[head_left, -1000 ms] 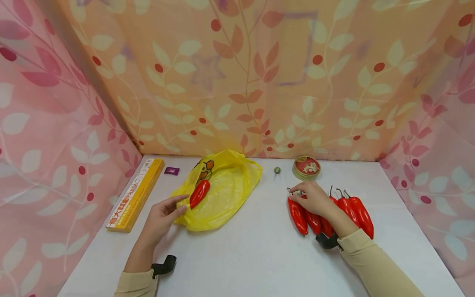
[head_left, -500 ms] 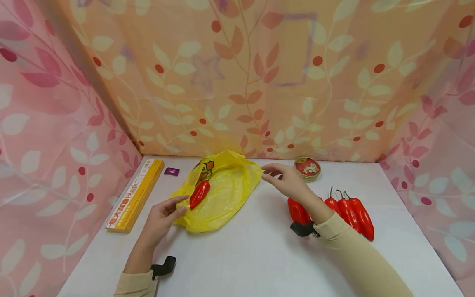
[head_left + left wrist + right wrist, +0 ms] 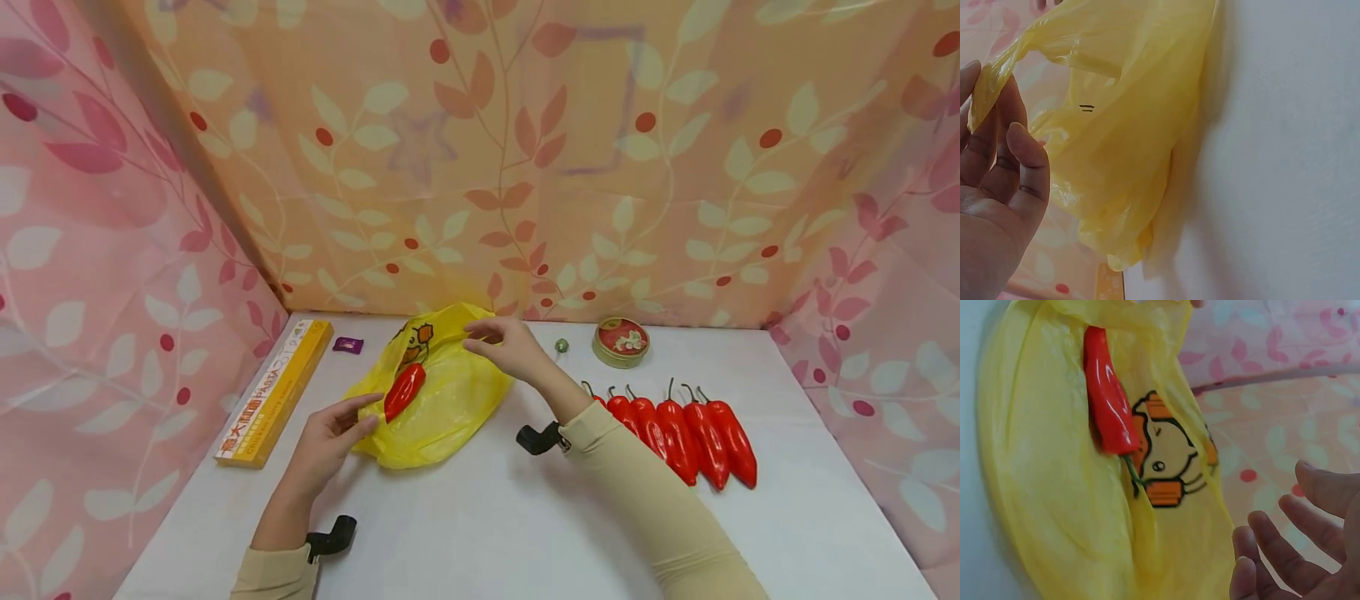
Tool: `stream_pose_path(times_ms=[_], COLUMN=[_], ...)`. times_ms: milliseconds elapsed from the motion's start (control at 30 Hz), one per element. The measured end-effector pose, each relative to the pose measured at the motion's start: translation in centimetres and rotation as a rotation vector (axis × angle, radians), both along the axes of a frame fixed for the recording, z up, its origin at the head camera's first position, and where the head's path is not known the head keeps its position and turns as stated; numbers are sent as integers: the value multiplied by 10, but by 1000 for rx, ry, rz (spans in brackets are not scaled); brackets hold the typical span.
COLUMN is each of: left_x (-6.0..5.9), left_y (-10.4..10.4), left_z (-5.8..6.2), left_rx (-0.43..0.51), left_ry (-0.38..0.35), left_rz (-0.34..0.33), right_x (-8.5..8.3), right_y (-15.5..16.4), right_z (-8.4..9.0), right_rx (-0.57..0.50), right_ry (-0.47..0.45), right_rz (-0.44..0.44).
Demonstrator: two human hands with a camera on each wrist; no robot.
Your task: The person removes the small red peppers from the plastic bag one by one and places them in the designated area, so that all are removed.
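Since the earlier frame the right hand (image 3: 504,348) is moving away from the peppers (image 3: 675,432) to the far rim of the bag (image 3: 442,392), and all five peppers are now showing in a row on the table (image 3: 480,525). Nearest, the left hand (image 3: 326,440) is pinching the near edge of the bag between thumb and fingers (image 3: 1022,162). One pepper (image 3: 403,390) is lying inside the bag, beside its duck print (image 3: 1166,456). At the far rim the right hand is hovering with relaxed, spread fingers (image 3: 1272,550), holding nothing; I cannot tell if it is touching the plastic. Left of the bag a yellow box (image 3: 276,392) is lying. Farther back a purple candy (image 3: 348,344), a small green ball (image 3: 561,344) and a round tin (image 3: 620,341) are sitting near the curtain
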State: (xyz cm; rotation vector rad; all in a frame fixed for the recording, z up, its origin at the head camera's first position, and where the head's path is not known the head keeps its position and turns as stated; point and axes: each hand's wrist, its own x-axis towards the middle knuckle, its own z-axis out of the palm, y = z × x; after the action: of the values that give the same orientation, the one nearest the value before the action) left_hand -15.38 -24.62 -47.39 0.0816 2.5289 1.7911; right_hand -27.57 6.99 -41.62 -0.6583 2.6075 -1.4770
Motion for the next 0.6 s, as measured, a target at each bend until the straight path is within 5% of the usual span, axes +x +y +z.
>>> stream_pose_path(times_ms=[233, 400, 600], left_x=[0, 1, 0], left_y=[-1, -1, 0], left_z=[0, 1, 0], left_rx=[-12, 3, 4], left_ry=[0, 7, 0], left_rz=[12, 7, 6], right_x=[-12, -22, -27], right_y=[-46, -75, -101], right_z=[-21, -47, -65], right_rx=[3, 24, 113], right_ry=[-180, -287, -283], right_rz=[54, 13, -14])
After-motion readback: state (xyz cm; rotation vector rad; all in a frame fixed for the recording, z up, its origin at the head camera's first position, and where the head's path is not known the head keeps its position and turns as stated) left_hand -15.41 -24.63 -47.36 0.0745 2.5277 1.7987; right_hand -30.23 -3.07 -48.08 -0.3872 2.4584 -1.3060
